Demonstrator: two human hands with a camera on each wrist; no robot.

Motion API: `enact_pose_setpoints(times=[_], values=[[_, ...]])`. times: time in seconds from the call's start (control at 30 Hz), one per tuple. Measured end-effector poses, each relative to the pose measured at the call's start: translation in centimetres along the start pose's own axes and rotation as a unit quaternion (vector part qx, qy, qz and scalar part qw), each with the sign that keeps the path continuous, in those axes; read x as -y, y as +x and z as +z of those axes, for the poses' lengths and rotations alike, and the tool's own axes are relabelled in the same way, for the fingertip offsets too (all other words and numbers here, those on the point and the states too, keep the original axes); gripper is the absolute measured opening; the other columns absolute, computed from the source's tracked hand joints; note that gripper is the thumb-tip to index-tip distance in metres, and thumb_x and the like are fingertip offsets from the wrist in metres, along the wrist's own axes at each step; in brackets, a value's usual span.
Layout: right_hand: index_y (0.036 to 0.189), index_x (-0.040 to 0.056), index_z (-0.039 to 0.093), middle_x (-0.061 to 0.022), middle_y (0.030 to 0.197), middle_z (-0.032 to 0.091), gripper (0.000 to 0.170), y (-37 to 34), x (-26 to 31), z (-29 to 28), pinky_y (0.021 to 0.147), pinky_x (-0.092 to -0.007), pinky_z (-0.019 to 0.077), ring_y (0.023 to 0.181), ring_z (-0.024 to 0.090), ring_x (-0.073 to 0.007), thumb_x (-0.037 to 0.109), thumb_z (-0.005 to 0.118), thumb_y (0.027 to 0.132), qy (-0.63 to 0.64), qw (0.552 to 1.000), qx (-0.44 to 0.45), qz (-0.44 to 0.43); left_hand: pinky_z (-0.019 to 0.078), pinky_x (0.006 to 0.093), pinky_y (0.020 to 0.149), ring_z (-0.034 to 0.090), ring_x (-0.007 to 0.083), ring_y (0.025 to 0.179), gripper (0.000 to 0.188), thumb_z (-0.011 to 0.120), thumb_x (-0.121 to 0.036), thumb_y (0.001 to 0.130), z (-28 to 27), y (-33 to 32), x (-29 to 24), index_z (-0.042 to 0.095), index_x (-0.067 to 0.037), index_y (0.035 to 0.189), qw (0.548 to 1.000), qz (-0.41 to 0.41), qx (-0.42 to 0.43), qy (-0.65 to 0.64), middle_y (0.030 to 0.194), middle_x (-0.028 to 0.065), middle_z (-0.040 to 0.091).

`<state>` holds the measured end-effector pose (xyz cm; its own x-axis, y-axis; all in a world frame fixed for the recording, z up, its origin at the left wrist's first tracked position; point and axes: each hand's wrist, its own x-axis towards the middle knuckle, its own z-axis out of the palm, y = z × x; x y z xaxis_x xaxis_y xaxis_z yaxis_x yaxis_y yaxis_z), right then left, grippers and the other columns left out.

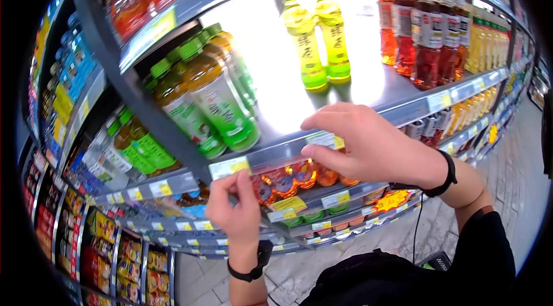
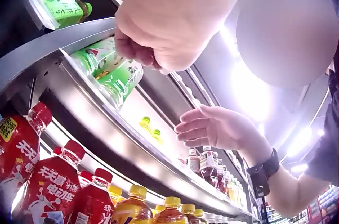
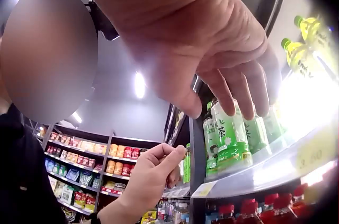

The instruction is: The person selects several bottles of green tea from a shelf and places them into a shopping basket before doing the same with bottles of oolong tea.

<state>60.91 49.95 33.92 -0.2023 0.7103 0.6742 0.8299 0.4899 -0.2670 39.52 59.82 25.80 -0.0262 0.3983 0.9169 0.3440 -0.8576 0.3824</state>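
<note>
My left hand (image 1: 236,214) is held in front of the shelf's front edge, its fingers curled and the thumb against the index finger, close to a white and yellow price tag (image 1: 229,167). Nothing shows in its grasp. Over the same edge, farther right, my right hand (image 1: 368,144) hovers with loosely bent fingers and thumb apart, holding nothing. Behind the left hand stand several green-capped tea bottles (image 1: 222,101) with green and white labels. Two yellow-green bottles (image 1: 303,41) stand deeper on the lit shelf (image 1: 276,113), beyond the right hand's fingers.
Dark red bottles (image 1: 427,38) and pale yellow bottles (image 1: 478,41) line the shelf's right side. Red-capped bottles (image 2: 58,181) fill the shelf below. Another rack (image 1: 115,248) with packaged goods stands at lower left. A tiled floor (image 1: 489,191) lies at the right.
</note>
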Motion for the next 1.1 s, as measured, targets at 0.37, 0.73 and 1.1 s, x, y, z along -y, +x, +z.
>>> enact_pose_setpoints(times=[0.37,0.73,1.1], values=[[0.105,-0.0035,0.063,-0.0164,0.091,0.069,0.029,-5.3,-1.2,-3.6,0.077,-0.0331,0.0519,0.085,0.068,-0.0239,0.019,0.066,0.088,0.023,0.978,-0.090,0.187,0.0424,0.0214,0.052,0.056,0.0084,0.058,0.006,0.062,-0.003,0.091,2.4,-0.2,-2.7,0.064,0.003,0.090,0.980,0.079,0.168,-0.077,0.068,0.0047,0.060],[0.116,-0.0022,0.060,-0.0098,0.097,0.067,0.030,-8.1,-5.1,-5.6,0.078,-0.0268,0.0505,0.089,0.064,-0.0131,0.013,0.064,0.091,0.101,0.965,-0.148,0.191,0.0413,0.0298,0.054,0.054,0.0213,0.059,0.007,0.069,0.001,0.081,3.6,0.9,-6.6,0.065,-0.003,0.086,0.960,0.132,0.222,-0.108,0.071,0.0076,0.060],[0.087,0.0021,0.067,-0.0035,0.061,0.058,0.009,-28.9,3.5,-5.2,0.050,-0.0237,0.0388,0.054,0.051,-0.0065,0.010,0.070,0.085,0.025,0.870,-0.227,0.438,0.0404,0.0324,0.056,0.055,0.0212,0.062,0.016,0.076,0.002,0.066,5.7,-6.7,-6.7,0.071,-0.004,0.079,0.890,0.096,0.340,-0.289,0.069,0.0060,0.060]])
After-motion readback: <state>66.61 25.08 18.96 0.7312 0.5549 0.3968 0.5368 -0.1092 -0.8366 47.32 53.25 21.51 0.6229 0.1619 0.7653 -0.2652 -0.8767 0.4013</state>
